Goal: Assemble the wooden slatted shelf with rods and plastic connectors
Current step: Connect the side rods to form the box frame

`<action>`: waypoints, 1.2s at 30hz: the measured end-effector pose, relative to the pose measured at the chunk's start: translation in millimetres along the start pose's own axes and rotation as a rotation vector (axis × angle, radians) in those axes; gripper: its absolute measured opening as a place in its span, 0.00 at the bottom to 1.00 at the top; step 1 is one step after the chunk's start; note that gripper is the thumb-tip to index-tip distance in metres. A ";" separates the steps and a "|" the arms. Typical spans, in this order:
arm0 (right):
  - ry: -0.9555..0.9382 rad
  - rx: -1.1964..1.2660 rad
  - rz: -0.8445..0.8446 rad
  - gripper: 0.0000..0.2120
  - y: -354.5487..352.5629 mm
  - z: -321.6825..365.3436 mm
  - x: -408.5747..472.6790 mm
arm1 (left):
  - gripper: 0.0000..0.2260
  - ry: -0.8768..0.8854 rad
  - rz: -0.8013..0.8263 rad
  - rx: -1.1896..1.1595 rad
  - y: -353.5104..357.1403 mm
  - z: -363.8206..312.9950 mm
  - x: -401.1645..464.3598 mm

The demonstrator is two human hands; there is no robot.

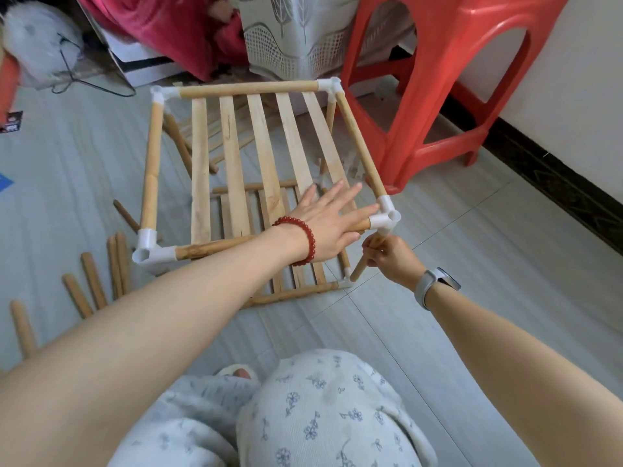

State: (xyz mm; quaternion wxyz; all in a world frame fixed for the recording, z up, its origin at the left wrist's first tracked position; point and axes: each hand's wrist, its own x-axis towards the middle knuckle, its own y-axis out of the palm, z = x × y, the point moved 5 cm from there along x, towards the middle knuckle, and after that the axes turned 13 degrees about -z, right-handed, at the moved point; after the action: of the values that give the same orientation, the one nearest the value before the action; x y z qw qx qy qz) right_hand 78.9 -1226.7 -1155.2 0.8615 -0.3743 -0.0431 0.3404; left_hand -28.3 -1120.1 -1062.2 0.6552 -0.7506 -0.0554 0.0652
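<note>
A slatted wooden shelf tier (232,156) with white plastic corner connectors stands raised above a lower tier (296,291) on the floor. My left hand (332,224) lies flat with straight fingers on the tier's near rod and slats, beside the near right connector (386,219). Below that connector, my right hand (392,259) grips an upright rod (359,269) that runs from the connector down to the lower tier's corner. Several loose rods (91,288) lie on the floor at the left.
A red plastic stool (435,96) stands close to the shelf's right side, next to a white wall with a dark skirting. A white basket (290,42), pink cloth and a wire hanger (91,75) lie behind. My knees in patterned fabric fill the bottom.
</note>
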 end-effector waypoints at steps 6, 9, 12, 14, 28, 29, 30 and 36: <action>-0.002 -0.009 0.000 0.05 -1.5 -5.4 -1.3 | 0.35 0.003 0.031 -0.034 2.7 -4.4 5.1; -0.023 -0.059 0.021 0.05 3.9 -2.2 -5.8 | 0.46 -0.033 0.030 -0.046 4.4 -2.5 -4.3; -0.062 -0.076 0.046 0.05 17.4 6.2 -13.0 | 0.47 -0.055 0.024 -0.045 7.7 10.9 -21.3; -0.090 -0.075 0.053 0.06 23.7 14.1 -15.0 | 0.46 -0.078 0.020 -0.046 7.5 18.3 -30.2; -0.176 -0.129 0.146 0.04 20.4 38.7 13.2 | 0.45 -0.177 -0.018 0.001 -3.3 28.5 -25.4; -0.180 -0.128 0.142 0.04 20.2 37.7 14.0 | 0.45 -0.178 -0.016 0.004 -3.4 27.4 -23.6; -0.183 -0.124 0.140 0.04 20.2 36.0 14.8 | 0.45 -0.183 -0.011 0.004 -2.7 26.0 -21.7; -0.172 -0.081 0.123 0.06 19.6 23.7 21.1 | 0.44 -0.184 -0.022 0.008 -2.5 19.1 -11.3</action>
State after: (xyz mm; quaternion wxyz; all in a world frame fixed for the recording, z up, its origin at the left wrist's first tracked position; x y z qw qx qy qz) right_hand 76.4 -1189.5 -1155.2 0.8163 -0.3801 -0.1074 0.4215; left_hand -42.6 -1103.1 -1061.9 0.6509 -0.7383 -0.1233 0.1267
